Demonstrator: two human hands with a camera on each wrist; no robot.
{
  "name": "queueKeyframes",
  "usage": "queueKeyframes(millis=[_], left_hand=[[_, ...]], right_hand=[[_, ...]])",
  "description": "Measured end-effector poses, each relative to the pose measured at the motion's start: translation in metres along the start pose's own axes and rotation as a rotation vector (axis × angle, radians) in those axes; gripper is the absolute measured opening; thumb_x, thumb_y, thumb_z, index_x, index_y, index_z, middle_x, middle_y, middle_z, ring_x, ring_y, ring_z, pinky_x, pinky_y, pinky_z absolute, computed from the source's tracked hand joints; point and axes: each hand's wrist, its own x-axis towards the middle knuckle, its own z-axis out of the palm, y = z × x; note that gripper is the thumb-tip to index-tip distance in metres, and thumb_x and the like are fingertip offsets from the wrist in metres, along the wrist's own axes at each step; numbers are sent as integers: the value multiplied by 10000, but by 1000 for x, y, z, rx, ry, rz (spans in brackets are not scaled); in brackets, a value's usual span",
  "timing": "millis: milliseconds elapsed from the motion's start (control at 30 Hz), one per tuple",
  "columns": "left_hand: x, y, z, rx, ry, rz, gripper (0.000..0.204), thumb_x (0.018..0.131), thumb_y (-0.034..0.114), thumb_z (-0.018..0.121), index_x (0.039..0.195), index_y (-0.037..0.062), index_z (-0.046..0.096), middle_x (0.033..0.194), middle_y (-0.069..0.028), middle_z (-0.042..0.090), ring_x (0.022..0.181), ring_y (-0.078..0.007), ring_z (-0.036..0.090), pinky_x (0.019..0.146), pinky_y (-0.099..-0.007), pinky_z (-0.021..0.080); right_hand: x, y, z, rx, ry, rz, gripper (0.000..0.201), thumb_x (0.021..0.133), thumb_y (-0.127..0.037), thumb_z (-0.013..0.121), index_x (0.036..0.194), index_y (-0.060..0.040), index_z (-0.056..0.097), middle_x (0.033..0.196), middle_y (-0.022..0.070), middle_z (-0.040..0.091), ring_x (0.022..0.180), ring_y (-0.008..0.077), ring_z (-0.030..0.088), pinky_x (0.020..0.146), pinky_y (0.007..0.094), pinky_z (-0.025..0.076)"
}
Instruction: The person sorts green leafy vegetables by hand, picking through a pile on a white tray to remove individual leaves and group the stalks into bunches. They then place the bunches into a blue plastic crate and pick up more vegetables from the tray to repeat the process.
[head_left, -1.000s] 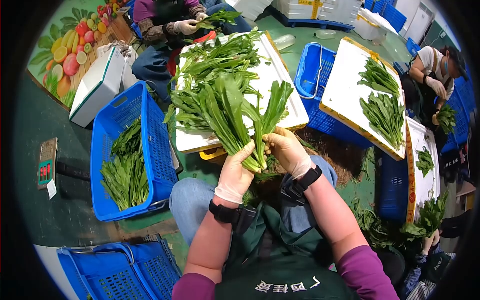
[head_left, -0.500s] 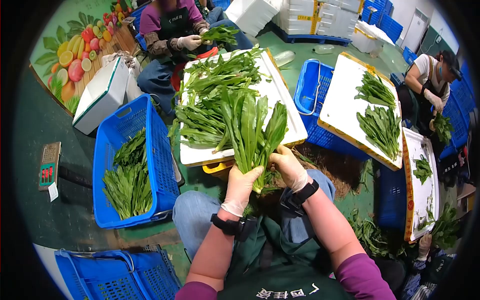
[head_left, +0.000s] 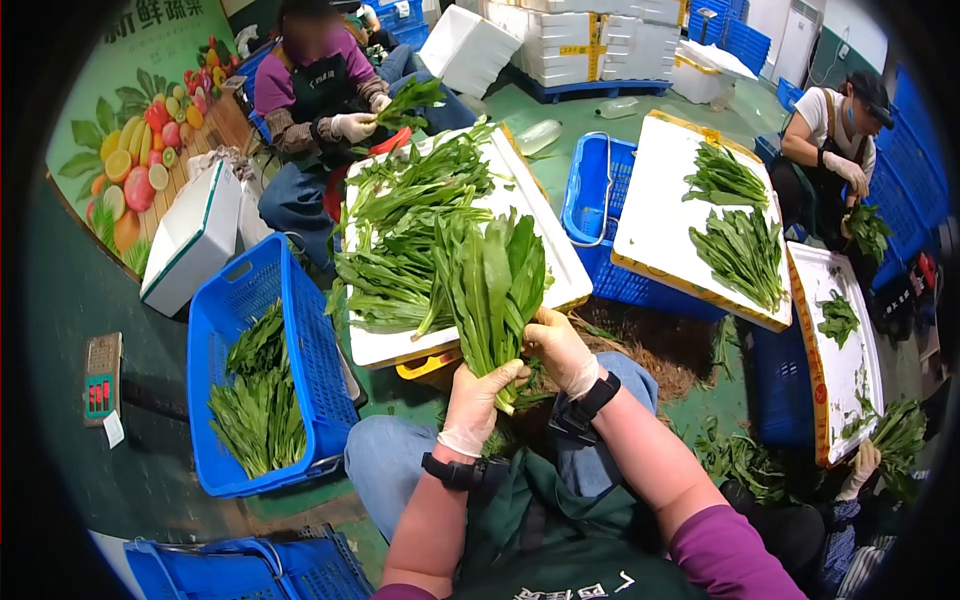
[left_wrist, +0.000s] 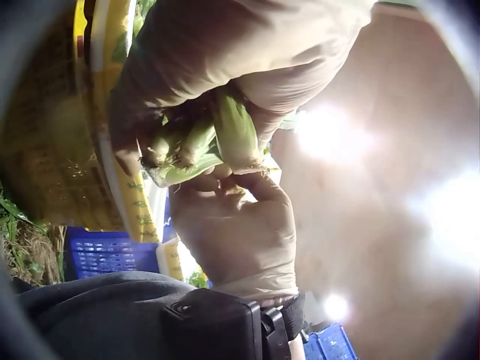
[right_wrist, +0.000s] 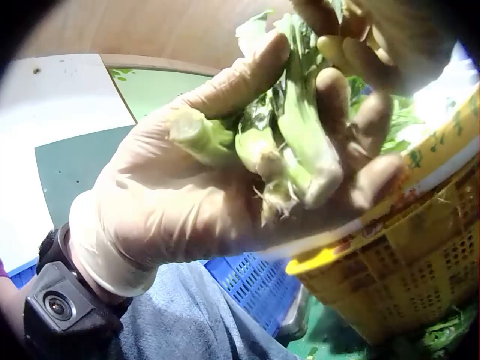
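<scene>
A bunch of long-leaved greens (head_left: 490, 290) stands tilted in front of me, leaves up and away. My gloved left hand (head_left: 478, 405) grips it around the stems, thumb across the front. From the right, my gloved right hand (head_left: 562, 352) pinches the bunch with curled fingers close to the left thumb. Pale cut stem ends (left_wrist: 236, 139) stick out below the left palm in the left wrist view. In the right wrist view the stems (right_wrist: 300, 142) lie across the left palm. Behind the bunch, loose greens (head_left: 390, 270) cover much of a white foam board (head_left: 530, 215).
At the left stands a blue crate (head_left: 330, 370) with more greens (head_left: 260, 425) inside. A scale display (head_left: 101, 385) is farther left. Two bundles (head_left: 738, 255) lie on another foam board (head_left: 650, 200) at right. Other people sit across and at far right. Blue crates (head_left: 250, 570) are at lower left.
The bunch has drawn together, with the separate leaves on the right now against the rest. Both hands stay at the stems. The head view has shifted, showing more of the background.
</scene>
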Motion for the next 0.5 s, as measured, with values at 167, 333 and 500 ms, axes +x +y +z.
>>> queueKeyframes(millis=[167, 333, 500], left_hand=[[-2, 1, 2, 168, 91, -15, 276, 857, 19, 705, 1124, 0, 640, 982, -66, 698, 803, -153, 670, 676, -255, 534], [2, -2, -1, 189, 45, 87, 295, 847, 15, 709, 1134, 7, 641, 1009, -75, 703, 784, -133, 649, 688, -246, 529], [1, -1, -4, 278, 23, 147, 297, 838, 21, 720, 1124, 4, 644, 1010, -77, 707, 773, -122, 635, 702, -246, 522]], right_hand=[[-1, -3, -7, 3, -13, -4, 295, 797, -19, 504, 1073, 8, 607, 832, 30, 603, 664, 107, 506, 609, 243, 407], [0, -6, -10, 4, -14, -34, 344, 791, -16, 488, 1120, 7, 586, 784, 49, 589, 613, 130, 552, 544, 239, 428], [-14, -26, -16, 110, 80, -185, 406, 808, -43, 505, 1203, 24, 568, 808, 32, 574, 658, 123, 540, 604, 246, 435]])
